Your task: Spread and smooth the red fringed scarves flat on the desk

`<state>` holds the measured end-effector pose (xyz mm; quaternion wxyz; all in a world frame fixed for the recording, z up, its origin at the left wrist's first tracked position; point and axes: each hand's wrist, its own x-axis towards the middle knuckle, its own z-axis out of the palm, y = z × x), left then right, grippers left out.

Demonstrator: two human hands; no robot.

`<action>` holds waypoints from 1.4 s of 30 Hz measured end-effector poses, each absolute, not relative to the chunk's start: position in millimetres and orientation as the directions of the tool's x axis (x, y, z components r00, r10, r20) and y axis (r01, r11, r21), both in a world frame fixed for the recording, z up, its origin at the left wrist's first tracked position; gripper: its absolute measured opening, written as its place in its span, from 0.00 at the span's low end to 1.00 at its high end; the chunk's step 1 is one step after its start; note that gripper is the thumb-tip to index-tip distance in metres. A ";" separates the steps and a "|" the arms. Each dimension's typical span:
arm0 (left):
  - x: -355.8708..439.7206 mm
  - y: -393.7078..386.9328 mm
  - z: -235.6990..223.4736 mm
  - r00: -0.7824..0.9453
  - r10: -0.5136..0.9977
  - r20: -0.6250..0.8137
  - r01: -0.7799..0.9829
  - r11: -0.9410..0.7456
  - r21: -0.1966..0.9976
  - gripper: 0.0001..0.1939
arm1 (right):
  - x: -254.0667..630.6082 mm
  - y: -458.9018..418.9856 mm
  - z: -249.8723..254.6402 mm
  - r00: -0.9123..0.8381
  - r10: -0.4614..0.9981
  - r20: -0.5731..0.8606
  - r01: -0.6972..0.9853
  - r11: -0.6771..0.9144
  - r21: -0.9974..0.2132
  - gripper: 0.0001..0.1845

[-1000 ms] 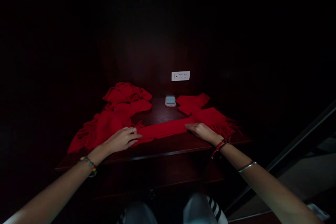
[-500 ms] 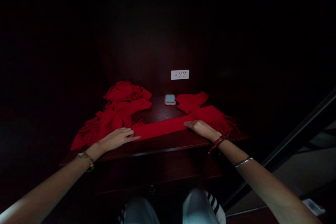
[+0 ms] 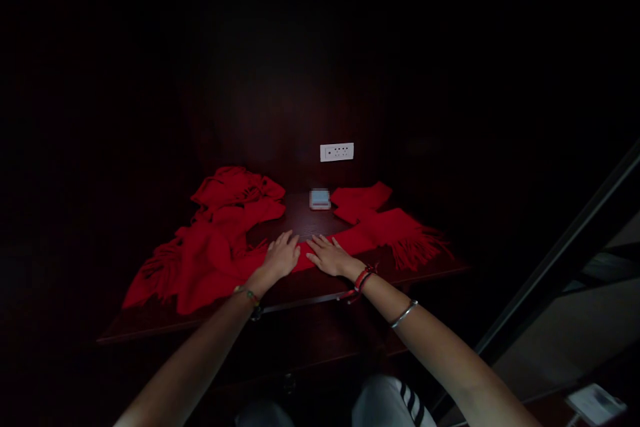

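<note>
A red fringed scarf (image 3: 363,238) lies in a folded strip along the front of a dark wooden shelf (image 3: 295,290). My left hand (image 3: 283,255) rests flat on the strip near its middle, fingers pointing forward and slightly apart. Close beside it, my right hand (image 3: 327,255) also lies flat on the scarf with its fingers spread. Neither hand grips the cloth. To the left, more red fringed cloth (image 3: 215,240) is heaped up in loose folds; whether it belongs to the same scarf I cannot tell. The fringe (image 3: 417,243) fans out at the right end.
A small pale boxy item (image 3: 320,199), blurred, sits at the back of the shelf. Above it, a white socket plate (image 3: 337,152) is fixed to the dark back wall. My knees (image 3: 385,400) are below the shelf edge. A slanted dark frame edge (image 3: 560,250) runs along the right.
Both hands have slid inward along the scarf from its two sides and now lie close together at the middle. The cloth at the left front has spread nearer the shelf edge.
</note>
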<state>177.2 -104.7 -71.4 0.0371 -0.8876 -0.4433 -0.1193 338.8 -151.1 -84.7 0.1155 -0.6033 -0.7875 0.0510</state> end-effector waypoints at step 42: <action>125.7 -116.1 -96.5 0.556 0.819 0.141 0.831 -0.554 -0.061 0.26 | 356.6 -162.0 -97.2 -0.286 0.949 0.130 0.948 0.300 -0.109 0.30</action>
